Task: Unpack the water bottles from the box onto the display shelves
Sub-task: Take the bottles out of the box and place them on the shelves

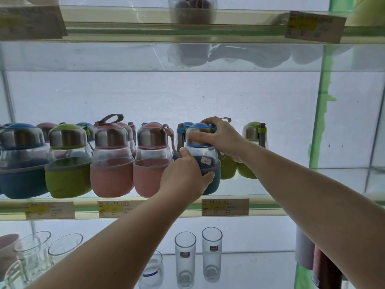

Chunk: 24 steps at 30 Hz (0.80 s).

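Note:
A small blue-sleeved water bottle [205, 158] with a steel cap and a white price sticker stands at the front of the middle glass shelf [270, 187]. My left hand [184, 175] grips its lower body from the left. My right hand [220, 137] curls over its blue-topped cap from the right. To its left runs a row of matching bottles: two pink ones [153, 161] [111, 161], a green one [67, 161] and a blue one [23, 161]. More bottles stand behind, and green ones [251, 151] sit to the right. The box is out of view.
Paper price labels [225, 207] hang on the shelf's front rail. The shelf below holds tall glass tumblers [211, 254] and glass mugs [31, 253]. The shelf above carries wrapped items [192, 11]. A green frame post [321, 122] stands at the right, with bare shelf beside it.

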Each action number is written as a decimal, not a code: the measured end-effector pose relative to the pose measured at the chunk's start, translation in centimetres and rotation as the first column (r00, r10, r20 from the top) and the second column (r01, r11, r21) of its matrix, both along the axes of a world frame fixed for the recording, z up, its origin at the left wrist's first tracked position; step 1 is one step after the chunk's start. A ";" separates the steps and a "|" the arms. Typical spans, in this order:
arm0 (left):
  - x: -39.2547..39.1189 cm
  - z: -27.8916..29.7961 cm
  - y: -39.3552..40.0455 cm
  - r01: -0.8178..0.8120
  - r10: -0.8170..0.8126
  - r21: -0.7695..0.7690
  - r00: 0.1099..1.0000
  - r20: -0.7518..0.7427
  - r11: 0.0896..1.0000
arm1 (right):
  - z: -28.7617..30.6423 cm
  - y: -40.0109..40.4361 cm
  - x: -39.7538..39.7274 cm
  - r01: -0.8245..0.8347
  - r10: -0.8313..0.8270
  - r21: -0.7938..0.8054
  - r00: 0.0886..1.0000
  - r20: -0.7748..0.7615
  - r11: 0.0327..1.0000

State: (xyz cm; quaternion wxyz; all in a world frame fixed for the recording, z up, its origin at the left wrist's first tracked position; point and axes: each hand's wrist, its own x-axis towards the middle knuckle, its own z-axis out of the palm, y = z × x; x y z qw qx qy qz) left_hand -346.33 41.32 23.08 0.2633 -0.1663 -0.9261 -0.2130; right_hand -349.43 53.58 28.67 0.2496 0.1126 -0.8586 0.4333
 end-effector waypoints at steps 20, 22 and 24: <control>2.6 3.0 2.7 0.119 -0.118 -0.003 0.982 -0.144 0.993 | 2.4 7.2 5.0 0.255 -0.255 0.023 0.967 0.021 0.967; 2.4 3.0 3.5 0.171 -0.166 0.020 0.976 -0.139 0.985 | 2.4 8.5 5.5 0.279 -0.279 -0.002 0.960 0.033 0.960; 2.1 3.2 4.2 0.204 -0.197 0.042 0.970 -0.140 0.978 | 2.2 9.7 6.0 0.303 -0.301 -0.029 0.953 0.043 0.953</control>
